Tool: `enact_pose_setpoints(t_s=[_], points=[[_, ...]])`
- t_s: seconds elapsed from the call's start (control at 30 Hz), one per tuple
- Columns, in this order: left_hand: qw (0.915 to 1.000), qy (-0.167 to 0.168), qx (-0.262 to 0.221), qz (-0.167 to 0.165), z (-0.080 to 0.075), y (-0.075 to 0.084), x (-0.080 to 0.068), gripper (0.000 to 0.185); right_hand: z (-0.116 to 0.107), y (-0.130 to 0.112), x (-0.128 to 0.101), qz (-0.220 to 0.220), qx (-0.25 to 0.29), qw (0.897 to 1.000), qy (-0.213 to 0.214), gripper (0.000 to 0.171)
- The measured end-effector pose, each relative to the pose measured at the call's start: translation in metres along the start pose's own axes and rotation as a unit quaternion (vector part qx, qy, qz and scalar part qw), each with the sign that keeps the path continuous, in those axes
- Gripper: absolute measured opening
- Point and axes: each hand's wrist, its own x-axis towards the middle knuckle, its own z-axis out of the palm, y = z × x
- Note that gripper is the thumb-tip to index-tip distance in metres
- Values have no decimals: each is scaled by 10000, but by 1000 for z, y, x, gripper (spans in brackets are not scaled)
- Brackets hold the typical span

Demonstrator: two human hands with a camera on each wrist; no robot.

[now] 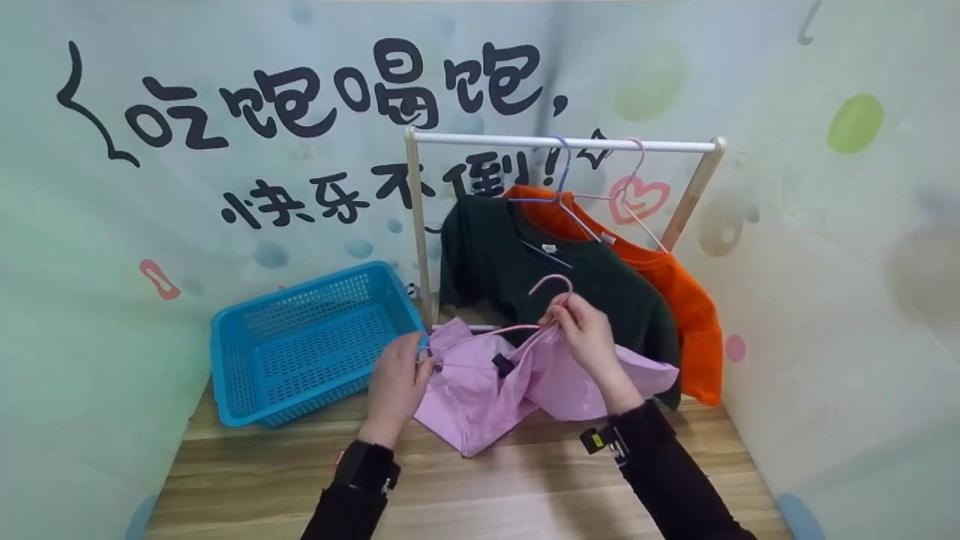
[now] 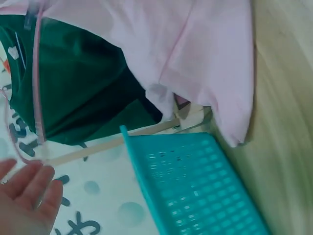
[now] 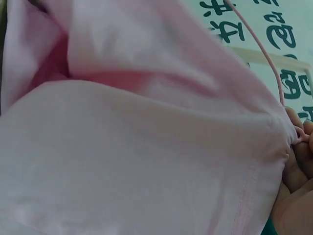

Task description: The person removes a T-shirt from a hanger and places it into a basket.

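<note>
Pink garment point(image 1: 487, 390) is held above the desk point(image 1: 465, 487), draped over a pink hanger point(image 1: 525, 330). Hanger neck is pinched by right hand point(image 1: 589, 337); left hand point(image 1: 397, 382) grips the hanger end, keeping fabric spread for threading.

Wooden table with a basket, a garment and a rack

The light wood-grain table point(image 1: 480, 487) carries a blue plastic basket point(image 1: 307, 345) at ten o'clock (perforated walls), a pale pink garment point(image 1: 487, 390) at centre, and a rack point(image 1: 562, 142) at twelve o'clock.
</note>
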Motion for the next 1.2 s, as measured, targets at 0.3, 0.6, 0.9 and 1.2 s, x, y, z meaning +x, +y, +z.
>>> enact_pose_setpoints(t_s=[0.3,0.6,0.9,1.2], points=[[9957,-381,434,723,9,0,4,6,17,-9,-1,-317,-70,9990,-312,7],[9960,503,295,681,12,-8,2,11,13,6,-2,-584,-531,9922,-960,14],[9973,536,333,384,-1,-26,-7,9,-1,35,-9,-783,-1567,9788,-1063,12],[9988,339,356,-89,-26,-52,-17,7,-15,66,-15,-330,-1691,9849,-142,7]])
